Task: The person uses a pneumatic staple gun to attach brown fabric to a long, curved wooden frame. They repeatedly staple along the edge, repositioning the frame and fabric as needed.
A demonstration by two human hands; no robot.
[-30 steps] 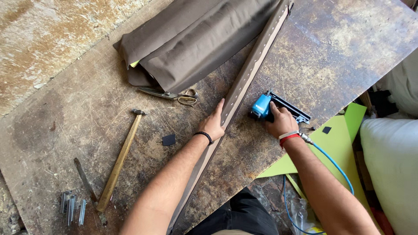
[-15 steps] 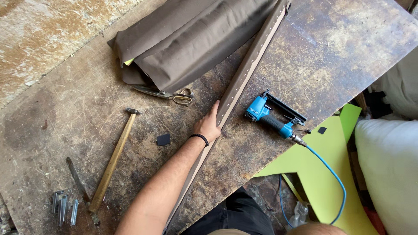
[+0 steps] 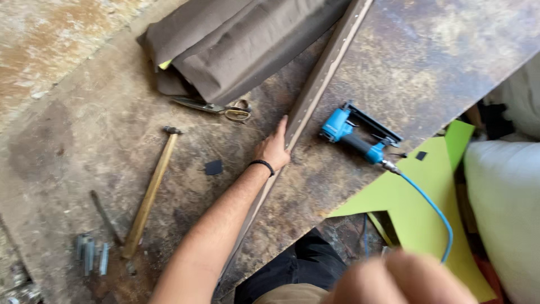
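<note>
My left hand (image 3: 274, 149) lies on a long narrow brown-covered strip (image 3: 326, 73) that runs slantwise across the worn table (image 3: 439, 56). Its fingers stretch along the strip's left edge and hold it down. A black band is on that wrist. A blue pneumatic stapler (image 3: 357, 135) lies on the table just right of the strip, untouched, its blue hose (image 3: 433, 208) trailing off the edge. My right hand (image 3: 405, 278) is a blur close to the camera at the bottom, away from the stapler; its fingers cannot be made out.
Folded brown fabric (image 3: 242, 39) lies at the top with scissors (image 3: 216, 107) below it. A wooden-handled hammer (image 3: 149, 194), a thin metal rod (image 3: 104, 217) and staple strips (image 3: 90, 253) lie at the left. A green sheet (image 3: 410, 197) and a white cushion (image 3: 506, 214) are off the right edge.
My right hand has let go of the stapler and drawn back toward me, up near the camera. The left hand stays on the strip. The stapler lies still.
</note>
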